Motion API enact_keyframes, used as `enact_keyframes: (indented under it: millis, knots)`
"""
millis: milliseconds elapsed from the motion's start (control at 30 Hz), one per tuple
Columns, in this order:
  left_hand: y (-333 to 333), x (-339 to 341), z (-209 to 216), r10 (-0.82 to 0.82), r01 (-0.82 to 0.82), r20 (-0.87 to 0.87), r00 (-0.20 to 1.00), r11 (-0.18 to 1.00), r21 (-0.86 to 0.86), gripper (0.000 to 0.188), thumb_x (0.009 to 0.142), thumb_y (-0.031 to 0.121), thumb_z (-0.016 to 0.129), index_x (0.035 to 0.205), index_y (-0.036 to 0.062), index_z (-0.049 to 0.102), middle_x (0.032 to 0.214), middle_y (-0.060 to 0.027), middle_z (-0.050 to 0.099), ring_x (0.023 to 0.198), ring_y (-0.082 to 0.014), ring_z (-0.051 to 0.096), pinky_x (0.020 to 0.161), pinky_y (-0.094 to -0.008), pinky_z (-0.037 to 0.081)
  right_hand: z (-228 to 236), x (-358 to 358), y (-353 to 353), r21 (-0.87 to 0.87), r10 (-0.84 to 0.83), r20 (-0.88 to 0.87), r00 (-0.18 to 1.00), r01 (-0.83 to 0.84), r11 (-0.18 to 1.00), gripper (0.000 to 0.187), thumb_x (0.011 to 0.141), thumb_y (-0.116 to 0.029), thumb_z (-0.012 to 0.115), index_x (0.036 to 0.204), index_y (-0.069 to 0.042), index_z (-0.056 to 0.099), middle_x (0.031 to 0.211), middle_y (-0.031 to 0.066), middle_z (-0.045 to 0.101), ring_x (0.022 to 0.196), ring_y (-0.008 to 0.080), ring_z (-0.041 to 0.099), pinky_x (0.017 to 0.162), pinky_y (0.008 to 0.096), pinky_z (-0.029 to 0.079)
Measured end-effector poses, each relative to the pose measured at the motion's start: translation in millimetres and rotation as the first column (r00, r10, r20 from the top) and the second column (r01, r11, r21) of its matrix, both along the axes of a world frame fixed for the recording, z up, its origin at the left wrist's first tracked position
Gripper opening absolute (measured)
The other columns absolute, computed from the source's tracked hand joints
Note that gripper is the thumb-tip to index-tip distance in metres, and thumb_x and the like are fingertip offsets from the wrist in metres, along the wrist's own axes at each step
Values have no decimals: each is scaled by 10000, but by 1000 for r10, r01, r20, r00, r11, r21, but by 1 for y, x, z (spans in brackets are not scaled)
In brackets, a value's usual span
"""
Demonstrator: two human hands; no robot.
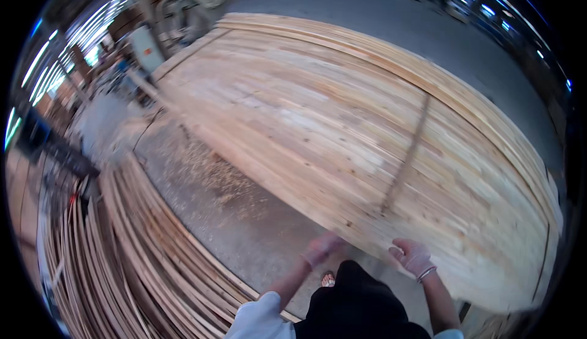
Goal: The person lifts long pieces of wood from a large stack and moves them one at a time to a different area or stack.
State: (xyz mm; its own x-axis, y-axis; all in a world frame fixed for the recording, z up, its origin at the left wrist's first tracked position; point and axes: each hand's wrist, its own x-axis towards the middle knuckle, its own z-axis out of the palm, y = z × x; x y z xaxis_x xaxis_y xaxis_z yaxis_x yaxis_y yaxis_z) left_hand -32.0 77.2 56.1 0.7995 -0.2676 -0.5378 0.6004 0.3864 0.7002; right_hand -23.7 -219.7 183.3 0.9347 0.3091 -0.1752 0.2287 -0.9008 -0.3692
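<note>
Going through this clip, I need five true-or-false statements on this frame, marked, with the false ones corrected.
1. The right hand is at the near edge of the wooden panel. True.
2. A bracelet circles the left wrist. False: the bracelet is on the right wrist.
3. Shavings lie on the grey floor. True.
4. The long thin strips lie on top of the panel. False: the strips lie at the lower left, apart from it.
5. A dark line runs across the panel's planks. True.

From the head we are looking down through a fisheye across a wooden panel, dark clothing near at five o'clock.
</note>
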Motion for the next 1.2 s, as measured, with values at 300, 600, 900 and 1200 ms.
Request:
enact_keyframes:
  millis: [300, 600, 900, 1200]
  knots:
    - [45, 25, -19, 278, -422, -321, 905, 675, -605, 479, 954, 428, 586, 1315, 119, 525, 1285, -89, 598, 1027, -297, 643, 981, -491, 499, -21, -38, -73, 117, -219, -364, 905, 278, 954, 568, 934, -604, 435, 1102, -128, 695, 1072, 159, 692, 1024, 349, 645, 902, 450, 492]
    - [-74, -31, -4, -427, 391, 92, 899, 881, 268, 499, 917, 401, 627, 1259, 40, 577, 1194, -130, 646, 1086, -282, 631, 1034, -421, 450, -22, 20, 40, 236, 199, -61, 978, -180, 955, 512, 885, -533, 557, 1201, -131, 576, 1088, 152, 671, 1027, 357, 639, 871, 468, 505]
    - [16, 31, -7, 549, -593, -270, 791, 796, -122, 387, 870, 532, 614, 816, 155, 546, 656, 28, 360, 598, -156, 354, 599, -337, 386, -47, 66, -61, 234, 244, -155, 957, -204, 951, 526, 925, -522, 527, 1305, -161, 576, 1186, 145, 651, 1049, 337, 633, 909, 443, 500]
    - [0, 123, 22, 682, -840, 556, 475, 164, 517, 253, 975, 268, 578, 1078, 43, 629, 1010, -94, 654, 930, -186, 610, 891, -315, 484, -19, 174, -196, 383, -55, -14, 998, 56, 922, 518, 917, -502, 545, 1252, -113, 607, 1077, 158, 678, 1008, 345, 636, 875, 442, 507]
